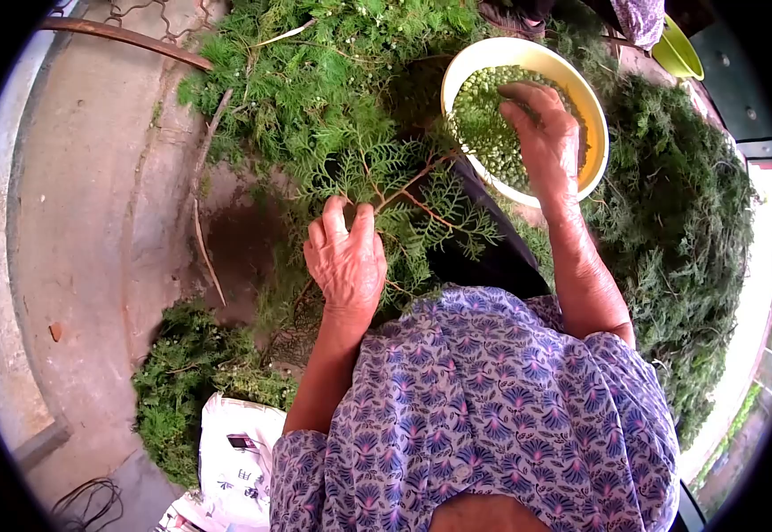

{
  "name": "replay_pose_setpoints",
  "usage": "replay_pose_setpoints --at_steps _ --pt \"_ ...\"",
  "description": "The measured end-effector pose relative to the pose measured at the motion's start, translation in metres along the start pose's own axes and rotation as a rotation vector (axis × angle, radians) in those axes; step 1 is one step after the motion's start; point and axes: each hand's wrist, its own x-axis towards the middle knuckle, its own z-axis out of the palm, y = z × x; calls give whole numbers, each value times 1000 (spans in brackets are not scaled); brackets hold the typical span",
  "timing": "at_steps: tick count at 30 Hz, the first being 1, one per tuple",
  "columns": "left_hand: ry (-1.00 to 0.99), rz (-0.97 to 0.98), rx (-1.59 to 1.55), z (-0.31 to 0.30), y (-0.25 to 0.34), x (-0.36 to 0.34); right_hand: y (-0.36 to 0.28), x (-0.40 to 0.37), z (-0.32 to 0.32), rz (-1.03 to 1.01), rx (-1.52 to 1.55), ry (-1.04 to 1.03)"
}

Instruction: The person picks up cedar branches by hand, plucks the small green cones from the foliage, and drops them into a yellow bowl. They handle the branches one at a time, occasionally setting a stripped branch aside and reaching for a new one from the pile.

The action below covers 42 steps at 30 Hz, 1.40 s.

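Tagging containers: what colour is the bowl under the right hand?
Yellow inside, pale rim: bowl, with right hand in it; left hand holds a branch. Head view.

Seen from above, a left hand [347, 259] grips a feathery green sprig [404, 182] by its stem. Beyond and to its right, the right hand [545, 133] rests in a yellow bowl [594, 106] of small green seeds [483, 124], foliage piled around.

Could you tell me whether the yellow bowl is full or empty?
Partly full: green seeds cover much of the bowl, its yellow wall bare at right; the right hand rests on them.
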Motion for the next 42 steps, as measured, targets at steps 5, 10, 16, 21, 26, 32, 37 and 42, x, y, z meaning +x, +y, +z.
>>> replay_pose_setpoints --at_steps 5,10,16,21,26,32,37,42 --pt "263 32 -242 7 -17 -1 10 0 -10 39 106 124" --pt "126 -377 -901 -34 -53 14 -2 -3 2 92 233 157" --pt "74 -705 -1784 -85 -61 20 -73 -26 51 60 491 -340" --pt "191 -764 -1586 -105 -43 24 -105 -39 98 -47 645 -548" --pt "151 -822 -1445 -86 -62 20 -105 -49 127 63 796 -747" --pt "60 -622 -1573 -58 -91 -4 -110 -48 125 84 711 -585" --pt "281 -228 -925 -23 -118 -11 -111 -51 126 149 751 -569" --pt "235 -282 -906 -29 -118 -3 -109 -39 120 294 892 -766"
